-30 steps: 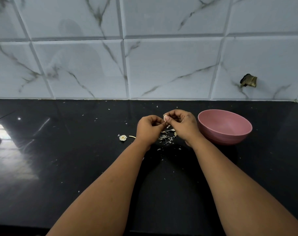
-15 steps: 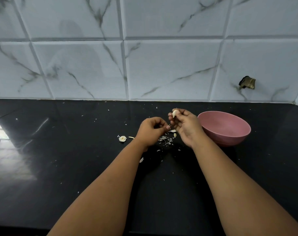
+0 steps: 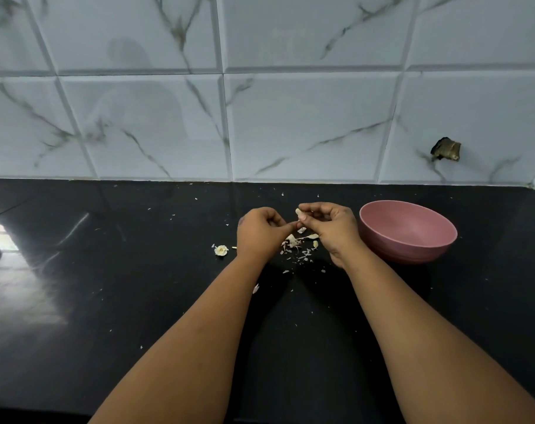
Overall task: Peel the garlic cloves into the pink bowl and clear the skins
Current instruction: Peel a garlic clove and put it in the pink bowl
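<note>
Garlic clove (image 3: 298, 212) mostly hidden in right hand (image 3: 329, 229); perhaps peeled.

There is only one camera, worn on the person's head. It looks forward and down over both arms, which reach away from the bottom edge. The black worktop (image 3: 76, 301) fills the lower half, and the tiled wall (image 3: 290, 117) stands straight ahead (its lines bend, as a wide lens makes them). The hands sit near the middle, small and far off.

The counter (image 3: 107, 301) under the hands is glossy black stone, mirror-smooth. The wall tiles (image 3: 306, 123) behind are glossy marble-look. The bowl (image 3: 413, 240) right of the grip looks matt pink plastic. Skins (image 3: 297, 249) below look papery.
</note>
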The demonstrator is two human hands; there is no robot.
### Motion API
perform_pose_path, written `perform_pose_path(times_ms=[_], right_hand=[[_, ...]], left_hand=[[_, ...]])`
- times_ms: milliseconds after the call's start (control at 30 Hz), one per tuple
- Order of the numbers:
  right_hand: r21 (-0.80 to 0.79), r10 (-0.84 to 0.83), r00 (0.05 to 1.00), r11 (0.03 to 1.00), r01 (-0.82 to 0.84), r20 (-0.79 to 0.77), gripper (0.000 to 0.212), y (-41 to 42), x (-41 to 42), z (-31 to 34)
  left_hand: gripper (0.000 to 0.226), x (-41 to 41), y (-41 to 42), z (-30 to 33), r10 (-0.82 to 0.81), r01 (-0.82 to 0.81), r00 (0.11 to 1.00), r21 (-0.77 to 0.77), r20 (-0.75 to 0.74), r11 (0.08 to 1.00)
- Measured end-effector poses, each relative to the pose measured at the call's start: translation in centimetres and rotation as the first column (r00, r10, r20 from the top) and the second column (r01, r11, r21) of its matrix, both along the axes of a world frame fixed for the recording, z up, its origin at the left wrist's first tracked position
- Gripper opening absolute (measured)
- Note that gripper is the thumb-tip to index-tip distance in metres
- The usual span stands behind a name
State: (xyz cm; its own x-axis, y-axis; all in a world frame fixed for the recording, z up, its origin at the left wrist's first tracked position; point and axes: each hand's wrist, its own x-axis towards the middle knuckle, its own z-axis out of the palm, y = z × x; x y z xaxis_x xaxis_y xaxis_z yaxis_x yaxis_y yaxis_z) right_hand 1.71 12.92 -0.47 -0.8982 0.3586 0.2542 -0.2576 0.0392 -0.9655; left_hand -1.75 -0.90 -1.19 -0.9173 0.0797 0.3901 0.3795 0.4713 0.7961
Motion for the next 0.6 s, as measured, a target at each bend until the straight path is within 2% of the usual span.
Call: perform_pose_path(times_ms=[67,200,333,600], right_hand=[[0.035,-0.012,1.0,0.999,0.012,-0.004,0.025,0.0,0.1,0.1],[0.043,-0.008,1.0,0.999,0.009,-0.012,0.026,0.0,0.1,0.2],[0.067,-0.01,0.999,0.998,0.012,-0.035,0.021,-0.1,0.2,0.3],[0.053,-0.043,0.996,0.997,0.047,-0.08,0.017,0.1,0.4,0.7]], left_hand=[[0.009,0.1,0.1,0.1,-0.042,0.041,0.999,0.064,0.015,0.997],[0.017,0.6,0.8,0.0,-0.219,0.164,0.966,0.331,0.138,0.93],[0.016,0.6,0.8,-0.1,-0.317,0.212,0.94,0.509,0.127,0.834],[0.013,0.5,1.1,-0.2,-0.407,0.283,0.907,0.556,0.11,0.782]])
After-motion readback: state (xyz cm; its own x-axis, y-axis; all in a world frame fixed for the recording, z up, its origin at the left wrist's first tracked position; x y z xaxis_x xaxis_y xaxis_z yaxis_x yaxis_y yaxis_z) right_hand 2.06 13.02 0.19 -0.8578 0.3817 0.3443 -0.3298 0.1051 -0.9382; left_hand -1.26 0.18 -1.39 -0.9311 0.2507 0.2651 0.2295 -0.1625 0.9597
